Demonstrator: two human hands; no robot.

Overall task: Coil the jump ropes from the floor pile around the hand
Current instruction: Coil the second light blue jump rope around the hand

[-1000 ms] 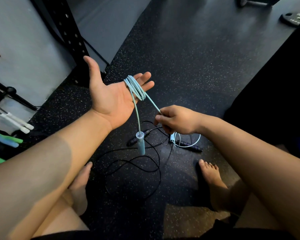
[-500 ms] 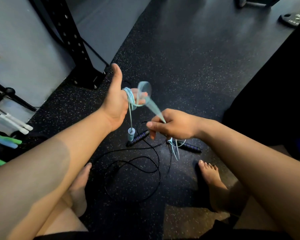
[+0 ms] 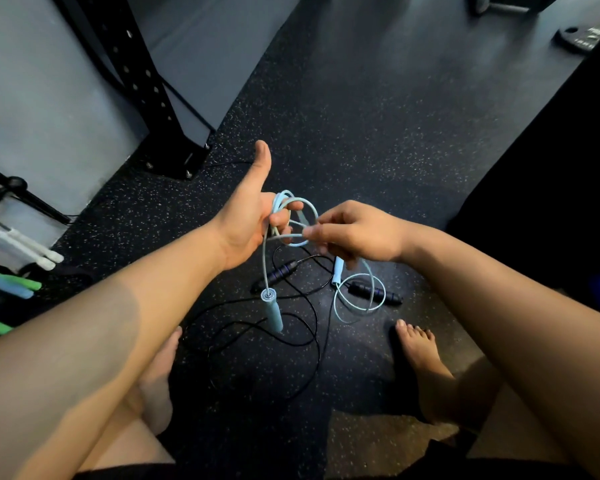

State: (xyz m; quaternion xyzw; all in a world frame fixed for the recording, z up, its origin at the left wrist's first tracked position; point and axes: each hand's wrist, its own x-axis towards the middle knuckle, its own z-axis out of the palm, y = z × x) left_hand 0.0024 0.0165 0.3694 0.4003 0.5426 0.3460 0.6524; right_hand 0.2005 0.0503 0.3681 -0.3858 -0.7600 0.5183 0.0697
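A light blue jump rope point(image 3: 296, 216) is looped around the fingers of my left hand point(image 3: 248, 216), whose thumb points up. One of its handles point(image 3: 272, 311) hangs below that hand on a length of cord. My right hand point(image 3: 355, 233) pinches the blue cord just right of the coil, and the second blue handle point(image 3: 337, 271) dangles under it with a loose loop. A black jump rope point(image 3: 257, 336) lies tangled on the floor below, its two dark handles point(image 3: 376, 293) apart.
My bare feet point(image 3: 421, 362) rest on the speckled black rubber floor on either side of the black rope. A black rack upright point(image 3: 142, 84) stands at the back left. White and green handles point(image 3: 18, 282) lie at the left edge. A weight plate point(image 3: 581, 36) sits far right.
My left hand has turned from palm-up to thumb-up, and my right hand has risen and carried the blue cord around it, adding a loop. The hanging handle swung lower.
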